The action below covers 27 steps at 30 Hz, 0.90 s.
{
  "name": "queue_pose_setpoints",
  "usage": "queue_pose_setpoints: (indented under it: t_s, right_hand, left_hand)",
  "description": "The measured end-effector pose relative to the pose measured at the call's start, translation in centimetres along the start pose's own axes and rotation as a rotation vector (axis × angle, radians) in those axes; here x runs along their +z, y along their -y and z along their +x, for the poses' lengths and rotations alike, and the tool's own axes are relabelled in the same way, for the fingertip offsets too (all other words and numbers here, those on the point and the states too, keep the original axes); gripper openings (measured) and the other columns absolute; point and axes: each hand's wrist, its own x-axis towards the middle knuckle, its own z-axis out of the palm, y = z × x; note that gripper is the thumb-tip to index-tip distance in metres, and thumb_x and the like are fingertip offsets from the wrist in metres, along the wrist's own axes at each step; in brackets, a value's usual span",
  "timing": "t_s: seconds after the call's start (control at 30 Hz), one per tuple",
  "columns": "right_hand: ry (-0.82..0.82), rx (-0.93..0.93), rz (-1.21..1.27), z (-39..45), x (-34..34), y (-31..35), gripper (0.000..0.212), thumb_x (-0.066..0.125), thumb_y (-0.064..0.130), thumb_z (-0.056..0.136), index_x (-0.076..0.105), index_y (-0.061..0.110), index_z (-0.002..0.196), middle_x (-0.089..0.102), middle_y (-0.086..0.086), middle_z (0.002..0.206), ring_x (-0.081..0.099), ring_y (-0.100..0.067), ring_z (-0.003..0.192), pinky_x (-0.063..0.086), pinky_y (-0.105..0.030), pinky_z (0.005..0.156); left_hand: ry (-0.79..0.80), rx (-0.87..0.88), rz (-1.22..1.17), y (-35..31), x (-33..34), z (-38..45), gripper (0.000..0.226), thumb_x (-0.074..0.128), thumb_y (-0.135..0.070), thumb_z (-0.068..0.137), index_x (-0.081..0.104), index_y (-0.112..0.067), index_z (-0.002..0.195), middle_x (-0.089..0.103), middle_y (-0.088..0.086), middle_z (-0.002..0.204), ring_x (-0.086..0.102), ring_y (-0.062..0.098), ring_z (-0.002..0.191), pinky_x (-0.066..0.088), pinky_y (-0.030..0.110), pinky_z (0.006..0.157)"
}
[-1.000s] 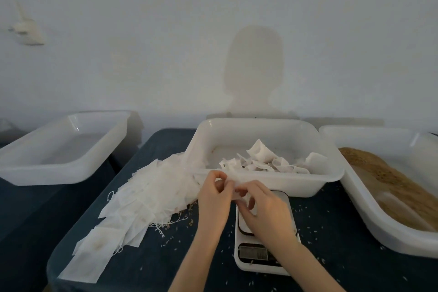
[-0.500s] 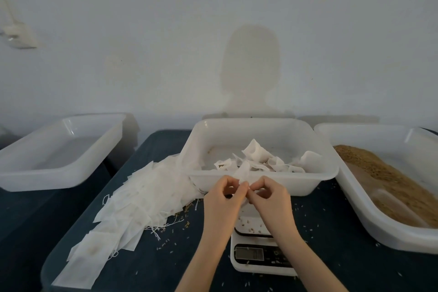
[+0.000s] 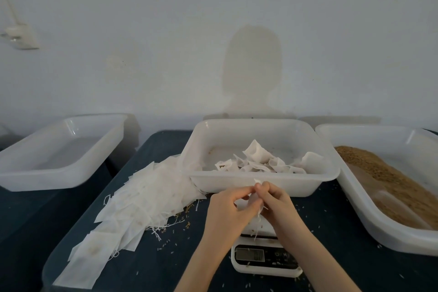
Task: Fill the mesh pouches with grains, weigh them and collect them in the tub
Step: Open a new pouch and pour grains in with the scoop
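Sitting nearest, on the dark tabletop point(image 3: 343, 275): the white scale point(image 3: 265, 259), display facing the person, loose grains scattered around it. Hovering just above the scale's platform, both hands meeting fingertip to fingertip: left hand point(image 3: 228, 208) and right hand point(image 3: 276, 205) each pinching the top of one small mesh pouch point(image 3: 246, 202), its drawstring dangling toward the platform. Judging by that grasp, cinching the string closed. Lying left of the scale, a fanned heap of flat empty pouches point(image 3: 142, 199), running from the near left corner toward the middle tub. Waiting straight beyond the scale, just past the fingertips, the collecting tub point(image 3: 263, 179), its long side running left to right, several filled pouches point(image 3: 258, 161) already inside. Both hands about equally near it, so probably needing only a short forward reach over the front rim. Standing right of the scale, the grain tub point(image 3: 403, 197); far left of it, an empty tub point(image 3: 59, 152).
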Motion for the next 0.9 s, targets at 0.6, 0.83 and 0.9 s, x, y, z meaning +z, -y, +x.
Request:
queue_pose_setpoints:
  t_s: [0.6, 0.83, 0.9]
  right_hand:
    - [-0.325, -0.395, -1.099, -0.3, 0.6, 0.2, 0.032, 0.065, 0.009, 0.086, 0.048, 0.03, 0.07, 0.051, 0.019, 0.095, 0.057, -0.003, 0.065, 0.047, -0.017, 0.052]
    - [-0.292, -0.428, -1.333, -1.4, 0.9, 1.3, 0.026, 0.072, 0.006, 0.08, 0.076, 0.03, 0.088, 0.062, 0.014, 0.117, 0.06, -0.003, 0.067, 0.027, -0.007, 0.048]
    - [-0.233, -0.373, -1.414, -1.4, 0.8, 1.1, 0.031, 0.066, 0.009, 0.084, 0.073, 0.035, 0.099, 0.056, 0.017, 0.128, 0.063, -0.004, 0.083, 0.023, -0.006, 0.052]
  left_hand:
    - [-0.277, 0.035, 0.513, -1.2, 0.0, -0.4, 0.016, 0.082, -0.019, 0.07, 0.076, -0.025, 0.083, 0.071, -0.015, 0.083, 0.062, 0.001, 0.071, 0.037, 0.006, 0.057]
    - [-0.316, 0.151, 0.631, -1.0, 0.4, -0.5, 0.023, 0.088, -0.023, 0.058, 0.077, -0.023, 0.078, 0.072, -0.011, 0.076, 0.064, 0.005, 0.066, 0.047, 0.013, 0.051]
    - [-0.307, 0.163, 0.631, -0.9, 0.6, -0.5, 0.022, 0.088, -0.022, 0.058, 0.077, -0.022, 0.077, 0.072, -0.01, 0.076, 0.064, 0.006, 0.065, 0.047, 0.014, 0.051]
